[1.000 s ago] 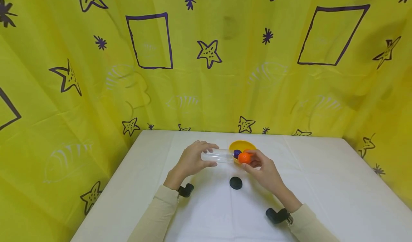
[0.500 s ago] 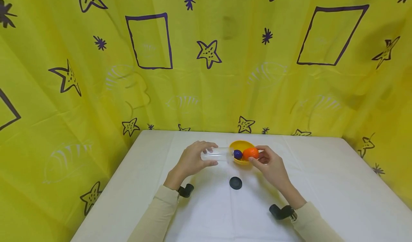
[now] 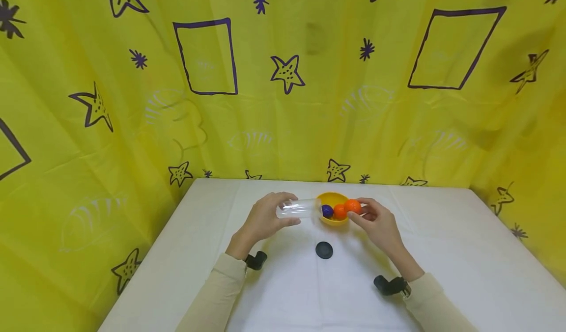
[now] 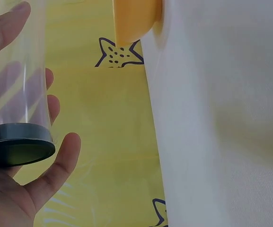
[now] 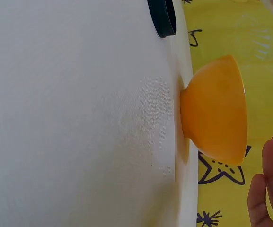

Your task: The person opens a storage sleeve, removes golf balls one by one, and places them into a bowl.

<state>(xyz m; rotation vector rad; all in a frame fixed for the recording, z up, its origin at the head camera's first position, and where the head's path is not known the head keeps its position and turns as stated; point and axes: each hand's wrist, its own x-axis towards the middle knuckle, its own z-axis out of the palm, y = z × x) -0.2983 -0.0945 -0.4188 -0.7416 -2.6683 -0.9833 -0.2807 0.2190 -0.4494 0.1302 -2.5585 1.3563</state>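
In the head view my left hand (image 3: 265,216) holds a clear plastic tube (image 3: 302,208) lying roughly sideways, its mouth towards the right. The left wrist view shows a black cap (image 4: 20,142) on the tube's end by the palm, with fingers and thumb around the wall. My right hand (image 3: 378,221) pinches an orange ball (image 3: 352,207) over the right rim of a yellow bowl (image 3: 331,199). Inside that bowl sit a purple ball (image 3: 327,211) and another orange ball (image 3: 340,211). Only an edge of the held ball shows in the right wrist view.
A round black lid (image 3: 324,250) lies on the white table (image 3: 283,292), nearer than the bowl. Behind the table hangs a yellow patterned curtain (image 3: 256,125). Both wrists carry black camera mounts.
My right hand has moved right and slightly back with the orange ball, away from the tube's mouth. The other orange ball now shows more in the bowl. The left hand has hardly moved.
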